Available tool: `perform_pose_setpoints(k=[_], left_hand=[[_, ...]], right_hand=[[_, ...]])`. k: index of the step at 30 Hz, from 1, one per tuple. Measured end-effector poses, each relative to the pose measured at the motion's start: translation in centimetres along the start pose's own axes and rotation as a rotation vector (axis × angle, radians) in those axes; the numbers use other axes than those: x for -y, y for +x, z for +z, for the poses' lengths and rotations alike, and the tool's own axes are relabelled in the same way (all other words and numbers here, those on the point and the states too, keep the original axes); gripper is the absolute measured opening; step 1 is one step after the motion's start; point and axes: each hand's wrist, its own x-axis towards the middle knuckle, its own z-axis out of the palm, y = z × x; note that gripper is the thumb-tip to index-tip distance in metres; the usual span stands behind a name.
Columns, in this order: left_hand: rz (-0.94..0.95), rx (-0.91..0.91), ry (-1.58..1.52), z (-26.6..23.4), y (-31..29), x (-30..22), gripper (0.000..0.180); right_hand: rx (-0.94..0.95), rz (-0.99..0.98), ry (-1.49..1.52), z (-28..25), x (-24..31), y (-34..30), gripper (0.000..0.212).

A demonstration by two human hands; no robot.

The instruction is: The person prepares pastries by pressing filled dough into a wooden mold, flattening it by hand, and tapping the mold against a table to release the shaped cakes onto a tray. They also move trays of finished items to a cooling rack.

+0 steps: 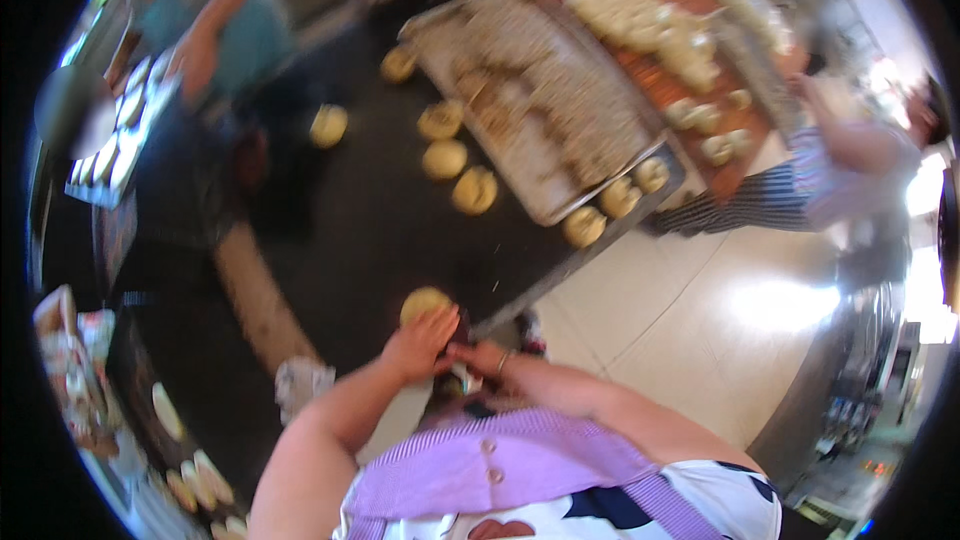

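Observation:
At the near edge of the dark tabletop (370,240), my left hand (420,342) lies on a round yellow piece of dough (424,301), its fingers stretched forward and covering the near side. My right hand (478,356) is right beside it at the table edge, fingertips meeting the left hand; its fingers are blurred and partly hidden. Further up the table sit several filled dough rounds (474,190) along a metal tray (545,212). A crumbly brown filling (580,110) covers much of that tray. One lone round (328,126) rests to the left.
Beyond the tray, a reddish-brown board (655,85) carries a large slab of dough (625,15) and small dough pieces (718,147). One person (855,145) stands at the right, another (215,30) at the far left by a tray of pale loaves (120,145). Tiled floor (650,310) shows at right.

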Motion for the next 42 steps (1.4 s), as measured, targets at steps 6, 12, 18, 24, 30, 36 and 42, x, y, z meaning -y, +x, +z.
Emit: perform_pose_setpoints(k=[6, 12, 18, 24, 30, 36, 42], left_hand=[[-0.262, -0.162, -0.244, -0.3, -0.1, 1.6, 0.084], [-0.368, -0.147, -0.152, 0.0, -0.4, 1.6, 0.088], [-0.502, -0.248, -0.389, 0.4, -1.9, 0.2, 0.087], [-1.193, -1.585, -1.447, 0.7, -11.1, 8.7, 0.046], [-0.907, -1.541, -1.953, -11.3, -29.5, 17.0, 0.074], [-1.192, -1.028, -1.882, -16.0, -28.2, 25.5, 0.058], [-1.798, -1.06, -0.995, -15.1, -26.0, 21.5, 0.063]], right_hand=[[-0.003, -0.085, 0.051, 0.0, 0.8, 0.3, 0.068], [0.03, 0.0, 0.124, 0.1, 1.4, -0.2, 0.067], [-0.086, -0.084, -0.036, 1.9, 2.4, 1.3, 0.074], [-0.349, -0.636, -0.325, -4.0, 10.9, -0.7, 0.041], [-0.641, -0.668, 0.529, -19.3, 23.4, -5.3, 0.05], [-0.472, -0.498, 0.265, -22.8, 35.3, -8.6, 0.068], [-0.589, -0.362, -0.078, -17.8, 41.0, -6.4, 0.084]])
